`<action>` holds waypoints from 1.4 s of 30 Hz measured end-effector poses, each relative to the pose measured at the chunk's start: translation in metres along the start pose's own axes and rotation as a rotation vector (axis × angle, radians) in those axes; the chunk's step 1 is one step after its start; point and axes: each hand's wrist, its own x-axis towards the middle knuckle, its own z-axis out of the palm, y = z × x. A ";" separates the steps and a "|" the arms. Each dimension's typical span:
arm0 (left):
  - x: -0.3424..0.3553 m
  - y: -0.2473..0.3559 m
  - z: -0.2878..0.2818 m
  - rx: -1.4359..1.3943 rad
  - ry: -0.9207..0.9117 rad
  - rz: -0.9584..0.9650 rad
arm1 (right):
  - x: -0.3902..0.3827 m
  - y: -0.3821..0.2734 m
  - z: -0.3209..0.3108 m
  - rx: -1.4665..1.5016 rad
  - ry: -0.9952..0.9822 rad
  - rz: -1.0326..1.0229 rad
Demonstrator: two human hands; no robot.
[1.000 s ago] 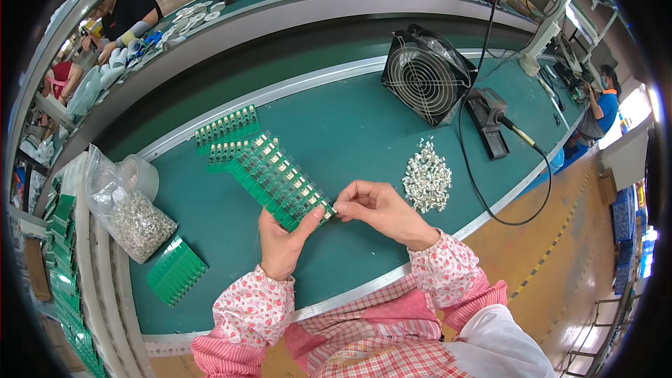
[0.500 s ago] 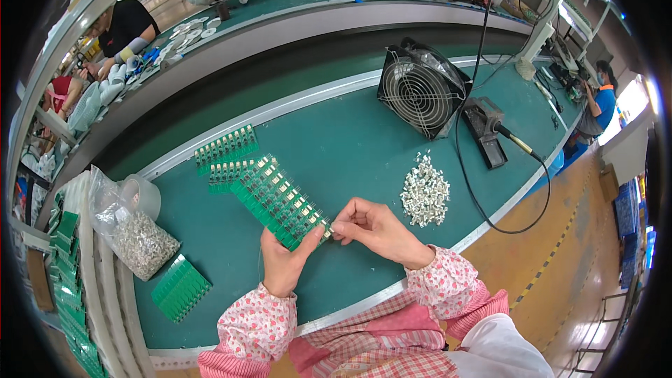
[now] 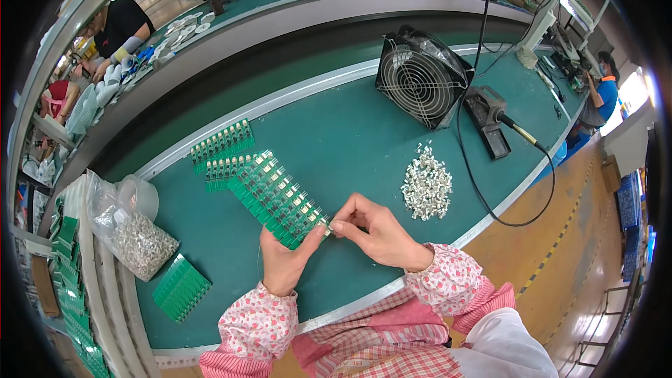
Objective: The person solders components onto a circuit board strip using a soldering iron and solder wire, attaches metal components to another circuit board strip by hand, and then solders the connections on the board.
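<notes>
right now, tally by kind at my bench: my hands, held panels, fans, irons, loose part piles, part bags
hands: 2 (left hand, right hand)
held panel: 1
fan: 1
iron: 1
loose pile: 1
part bag: 1
total: 7

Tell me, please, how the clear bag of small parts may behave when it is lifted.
The clear bag will probably feel floppy, since it looks thin and creased. It may sag heavily at one end, where the small parts gather. These would likely shift, as they look loose.
</notes>
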 end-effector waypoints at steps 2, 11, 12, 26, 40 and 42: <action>0.000 0.000 0.001 -0.001 0.001 0.009 | 0.000 0.000 0.001 -0.058 0.044 -0.075; -0.008 0.006 0.000 -0.029 0.005 -0.021 | 0.001 0.000 0.004 0.215 -0.073 -0.046; -0.008 0.006 0.000 -0.027 0.005 -0.018 | 0.001 -0.001 0.005 0.216 -0.074 -0.049; -0.010 0.017 0.000 0.006 -0.073 -0.007 | -0.015 -0.010 0.014 0.453 -0.024 0.090; -0.002 0.001 -0.036 0.002 -0.182 0.077 | -0.064 -0.011 -0.006 -0.144 0.330 -0.232; -0.001 0.011 -0.031 0.189 -0.137 0.134 | -0.070 -0.011 -0.020 -0.239 0.320 -0.253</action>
